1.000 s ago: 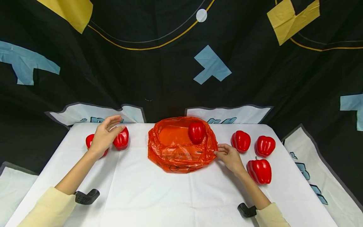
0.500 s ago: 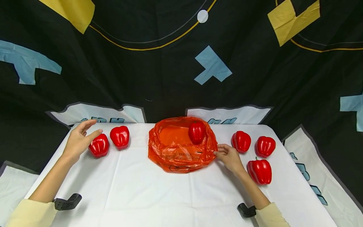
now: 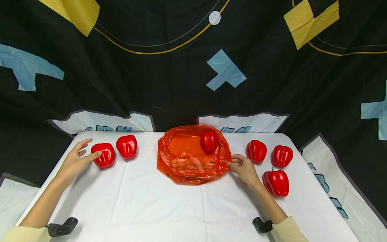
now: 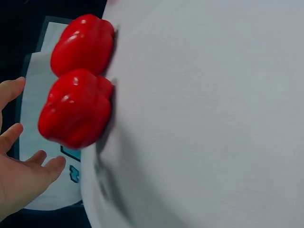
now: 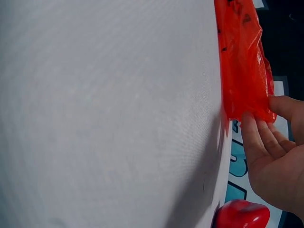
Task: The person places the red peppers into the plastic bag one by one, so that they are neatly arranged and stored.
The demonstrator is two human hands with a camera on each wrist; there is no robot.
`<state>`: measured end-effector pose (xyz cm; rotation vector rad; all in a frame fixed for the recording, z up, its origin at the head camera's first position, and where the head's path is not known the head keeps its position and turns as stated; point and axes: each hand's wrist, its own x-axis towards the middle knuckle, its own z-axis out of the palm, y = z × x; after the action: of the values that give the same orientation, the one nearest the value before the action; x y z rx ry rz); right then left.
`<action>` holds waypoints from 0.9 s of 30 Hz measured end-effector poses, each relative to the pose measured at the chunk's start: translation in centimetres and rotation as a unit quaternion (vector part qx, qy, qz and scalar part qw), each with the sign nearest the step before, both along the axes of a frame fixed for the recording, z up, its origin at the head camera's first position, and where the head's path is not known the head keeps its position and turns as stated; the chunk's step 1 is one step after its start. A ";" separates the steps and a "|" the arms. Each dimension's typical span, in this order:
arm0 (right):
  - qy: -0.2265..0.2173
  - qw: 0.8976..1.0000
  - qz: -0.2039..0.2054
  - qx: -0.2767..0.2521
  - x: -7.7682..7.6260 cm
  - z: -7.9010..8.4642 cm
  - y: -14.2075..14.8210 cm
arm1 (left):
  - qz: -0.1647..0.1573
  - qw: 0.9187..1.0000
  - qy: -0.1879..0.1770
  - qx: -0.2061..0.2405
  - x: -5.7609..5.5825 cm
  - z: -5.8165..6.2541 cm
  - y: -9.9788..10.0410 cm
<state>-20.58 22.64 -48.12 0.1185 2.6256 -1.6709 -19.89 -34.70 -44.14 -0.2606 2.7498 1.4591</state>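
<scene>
My left hand (image 3: pixel 73 164) is spread beside a red bell pepper (image 3: pixel 103 156), the thumb overlapping it in the head view. The left wrist view has fingers and thumb apart, with a gap between the hand (image 4: pixel 21 180) and the nearer pepper (image 4: pixel 76 111). Just beyond stands a second red bell pepper (image 3: pixel 126 147). An orange plastic bag (image 3: pixel 193 168) sits mid-table, its mouth wide, with one bell pepper (image 3: pixel 209 141) inside. At the bag's right rim my right hand (image 3: pixel 245 169) pinches the plastic between thumb and fingers; the right wrist view shows this hand (image 5: pixel 275 166) closely.
Right of the bag, red bell peppers lie on the white-covered table (image 3: pixel 163 211): one at the back (image 3: pixel 256 151), one farther right (image 3: pixel 282 156) and one nearer with a stem (image 3: pixel 276 183). A black patterned curtain (image 3: pixel 169 84) hangs behind.
My left hand has moved left and toward me, from over the two left peppers to the outer side of the nearer one. The right hand has stayed at the bag's rim.
</scene>
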 end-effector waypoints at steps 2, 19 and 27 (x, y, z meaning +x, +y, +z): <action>-0.003 1.000 -0.002 0.000 0.0 0.0 0.0 | -0.011 1.000 -0.001 0.014 0.3 -0.3 -0.1; 0.008 1.000 0.005 -0.014 -0.3 -0.5 0.1 | -0.017 0.999 0.001 0.037 0.7 -2.0 0.1; 0.010 1.000 0.003 -0.001 -0.2 -0.2 0.1 | -0.013 0.999 -0.002 0.036 0.4 -2.1 0.2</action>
<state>-20.74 22.78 -48.27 0.0937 2.6354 -1.6803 -19.49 -34.52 -46.23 -0.2263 2.6794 1.5459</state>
